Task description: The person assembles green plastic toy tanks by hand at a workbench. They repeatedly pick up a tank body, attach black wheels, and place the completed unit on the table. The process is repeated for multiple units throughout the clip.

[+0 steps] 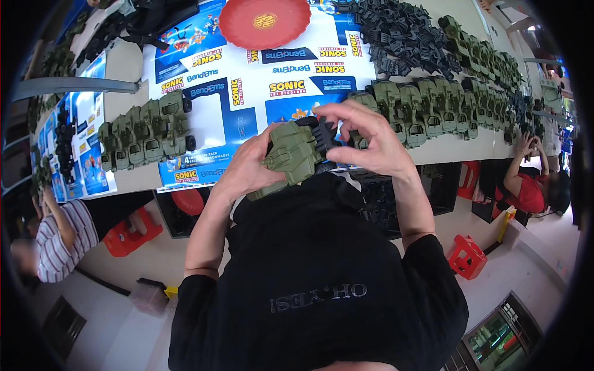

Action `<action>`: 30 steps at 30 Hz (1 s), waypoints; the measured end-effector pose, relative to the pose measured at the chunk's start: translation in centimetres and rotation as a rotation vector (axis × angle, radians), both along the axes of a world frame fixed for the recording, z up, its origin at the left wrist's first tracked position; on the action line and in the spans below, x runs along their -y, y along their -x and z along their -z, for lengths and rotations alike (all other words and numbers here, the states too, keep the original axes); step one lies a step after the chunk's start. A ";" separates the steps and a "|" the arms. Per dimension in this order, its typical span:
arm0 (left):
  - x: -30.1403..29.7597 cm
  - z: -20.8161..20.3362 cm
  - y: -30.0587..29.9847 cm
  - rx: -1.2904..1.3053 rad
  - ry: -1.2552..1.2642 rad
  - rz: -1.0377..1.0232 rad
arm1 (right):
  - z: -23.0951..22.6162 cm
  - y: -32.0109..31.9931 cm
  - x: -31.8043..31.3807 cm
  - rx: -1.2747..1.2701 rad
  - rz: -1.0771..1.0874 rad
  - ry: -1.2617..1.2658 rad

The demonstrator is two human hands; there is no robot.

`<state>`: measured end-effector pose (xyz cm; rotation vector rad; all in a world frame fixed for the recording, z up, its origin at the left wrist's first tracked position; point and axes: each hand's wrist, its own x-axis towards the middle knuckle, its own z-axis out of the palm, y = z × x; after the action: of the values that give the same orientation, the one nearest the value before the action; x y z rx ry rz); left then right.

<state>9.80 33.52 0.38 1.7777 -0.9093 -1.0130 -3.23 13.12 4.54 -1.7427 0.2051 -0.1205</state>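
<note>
Close to my body, just over the table's near edge, my left hand (250,167) grips an olive-green toy vehicle (289,151), thumb along its lower side. At the vehicle's right end sits a black plastic part (323,137) with comb-like teeth. My right hand (374,139) closes on that part, thumb below and index finger above. Whether the part is fixed to the vehicle or just touches it, I cannot tell. A row of similar green vehicles (145,133) stands to the left, and a longer row (427,111) stands to the right.
Black plastic parts (402,40) lie heaped beyond the right-hand row. A red scalloped plate (265,23) rests on colourful printed sheets (244,114) covering the table. A grey metal bar (74,86) crosses at left. Red stools (467,256) stand below, and people work at both sides.
</note>
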 end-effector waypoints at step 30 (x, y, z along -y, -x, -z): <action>0.4 -2.5 0.4 -0.056 -0.229 0.158 | 2.0 1.3 -1.2 0.444 0.036 0.964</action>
<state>9.36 33.17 2.85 1.8765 -0.9407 -1.3060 -4.48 14.37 2.54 -2.5997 -0.1898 -0.7179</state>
